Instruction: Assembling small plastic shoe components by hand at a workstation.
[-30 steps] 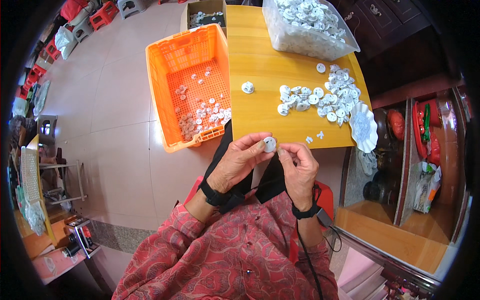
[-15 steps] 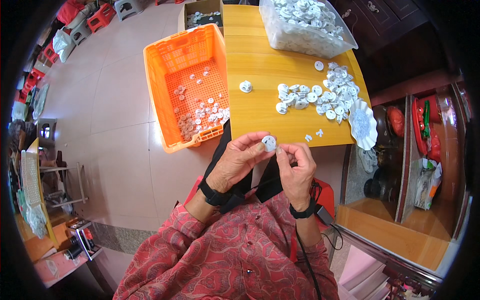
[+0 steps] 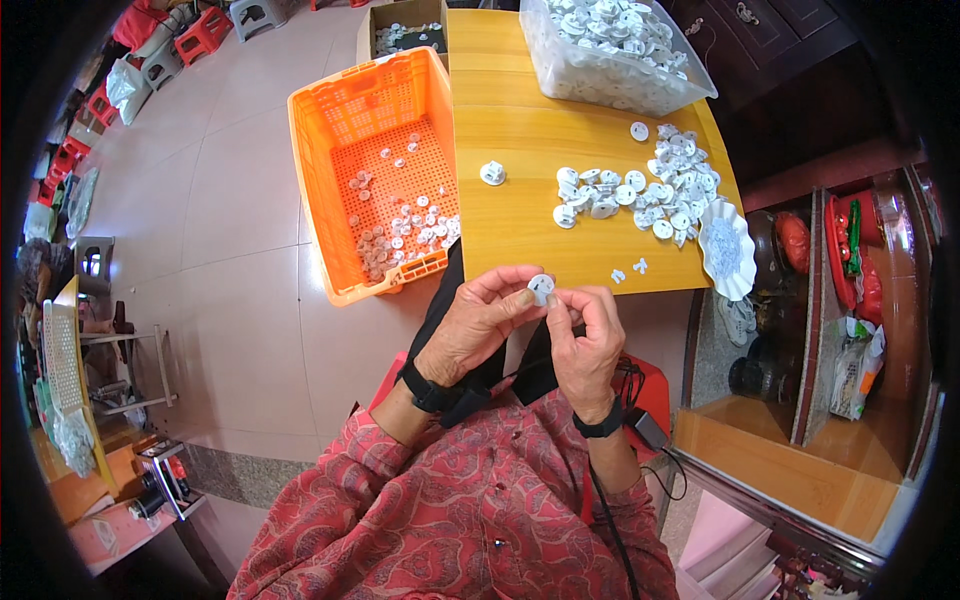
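Crate [image 3: 352, 110] (orange) holds white parts; left hand [image 3: 478, 325] and right hand [image 3: 585, 345] pinch white disc [image 3: 541, 289].

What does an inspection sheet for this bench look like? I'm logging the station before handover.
Surface: yellow wooden table, bare across the middle.
Job's things: small round white plastic part held above the lap; loose pile of white plastic parts on the table; one stray part apart from the pile.
Clutter: orange plastic crate with white parts on its floor, beside the table; clear bin of white parts; white scalloped dish at the table's right edge.
Grippers: left hand and right hand both pinch the part.
Cables: black cable down the patterned red shirt.
Surroundings: tiled floor, red stools.
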Demonstrator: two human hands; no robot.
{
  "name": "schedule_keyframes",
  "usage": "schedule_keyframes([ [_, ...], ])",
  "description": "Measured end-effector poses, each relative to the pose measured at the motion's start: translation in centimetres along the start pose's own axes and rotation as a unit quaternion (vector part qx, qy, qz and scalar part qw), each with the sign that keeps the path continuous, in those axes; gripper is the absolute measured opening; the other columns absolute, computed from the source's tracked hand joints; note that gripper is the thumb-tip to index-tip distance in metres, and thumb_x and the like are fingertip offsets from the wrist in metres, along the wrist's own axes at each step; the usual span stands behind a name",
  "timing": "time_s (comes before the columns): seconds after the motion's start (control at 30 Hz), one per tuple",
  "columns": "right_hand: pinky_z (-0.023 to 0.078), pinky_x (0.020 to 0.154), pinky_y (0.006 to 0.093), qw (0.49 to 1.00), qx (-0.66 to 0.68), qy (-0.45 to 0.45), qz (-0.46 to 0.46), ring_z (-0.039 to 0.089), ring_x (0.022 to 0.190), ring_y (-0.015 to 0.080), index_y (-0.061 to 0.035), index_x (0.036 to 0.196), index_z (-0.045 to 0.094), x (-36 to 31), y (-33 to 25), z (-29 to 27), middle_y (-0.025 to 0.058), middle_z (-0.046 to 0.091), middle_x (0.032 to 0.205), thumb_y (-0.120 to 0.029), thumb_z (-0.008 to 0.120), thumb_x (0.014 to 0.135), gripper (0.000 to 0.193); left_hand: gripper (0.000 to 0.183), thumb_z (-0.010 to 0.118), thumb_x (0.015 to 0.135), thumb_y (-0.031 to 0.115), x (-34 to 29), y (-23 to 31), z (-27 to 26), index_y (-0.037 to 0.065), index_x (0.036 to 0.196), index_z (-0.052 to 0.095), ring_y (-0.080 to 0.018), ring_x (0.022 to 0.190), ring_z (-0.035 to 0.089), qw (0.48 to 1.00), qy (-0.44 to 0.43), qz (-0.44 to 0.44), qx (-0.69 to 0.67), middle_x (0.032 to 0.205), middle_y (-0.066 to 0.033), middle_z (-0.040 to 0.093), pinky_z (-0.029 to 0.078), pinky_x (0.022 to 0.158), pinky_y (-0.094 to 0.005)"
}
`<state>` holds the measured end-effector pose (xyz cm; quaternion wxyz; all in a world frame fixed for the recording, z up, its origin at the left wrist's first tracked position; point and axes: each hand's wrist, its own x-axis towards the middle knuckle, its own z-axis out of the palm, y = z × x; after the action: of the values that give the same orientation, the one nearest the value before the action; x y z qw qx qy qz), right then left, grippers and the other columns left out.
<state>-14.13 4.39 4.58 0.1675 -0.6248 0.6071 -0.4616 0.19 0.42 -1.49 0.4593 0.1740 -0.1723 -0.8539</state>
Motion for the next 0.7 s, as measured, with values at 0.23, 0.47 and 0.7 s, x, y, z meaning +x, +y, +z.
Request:
schedule_keyframes([
  [0.23,0.05,0.058,0.0327,0.999,-0.038,0.004,-0.037,0.06,0.068,0.0239,-0.0007,0.096,0.06,-0.33,0.38,0.64,0.0123,0.057,0.089,0.003,0.068,0.084,0.015,0.031,0.066,0.091,0.002,-0.08,0.08,0.47,0.001,0.122,0.061,-0.0189,0.108,0.062,0.997,0.009,0.027,0.066,0.118,-0.0112,0.064,0.052,0.097,-0.0356],
  [0.47,0.05,0.061,0.0358,0.999,-0.029,-0.011,-0.02,0.06,0.072,0.028,-0.0011,0.095,0.059,-0.23,0.51,0.56,0.0133,0.057,0.088,0.002,0.067,0.084,0.014,0.03,0.067,0.09,0.0,-0.09,0.19,0.39,-0.001,0.119,0.062,-0.0162,0.101,0.064,0.989,0.019,0.049,0.139,0.112,-0.0099,0.066,0.053,0.092,-0.0309],
  [0.7,0.05,0.061,0.0326,0.999,0.013,-0.037,-0.015,0.062,0.071,0.0237,-0.0001,0.093,0.061,0.16,-0.01,0.11,0.0122,0.06,0.086,0.0,0.067,0.087,0.009,0.029,0.068,0.089,0.0,-0.25,0.39,0.42,-0.002,0.118,0.063,-0.0137,0.1,0.063,0.989,0.017,0.052,0.136,0.11,-0.0089,0.067,0.052,0.093,-0.028],
])
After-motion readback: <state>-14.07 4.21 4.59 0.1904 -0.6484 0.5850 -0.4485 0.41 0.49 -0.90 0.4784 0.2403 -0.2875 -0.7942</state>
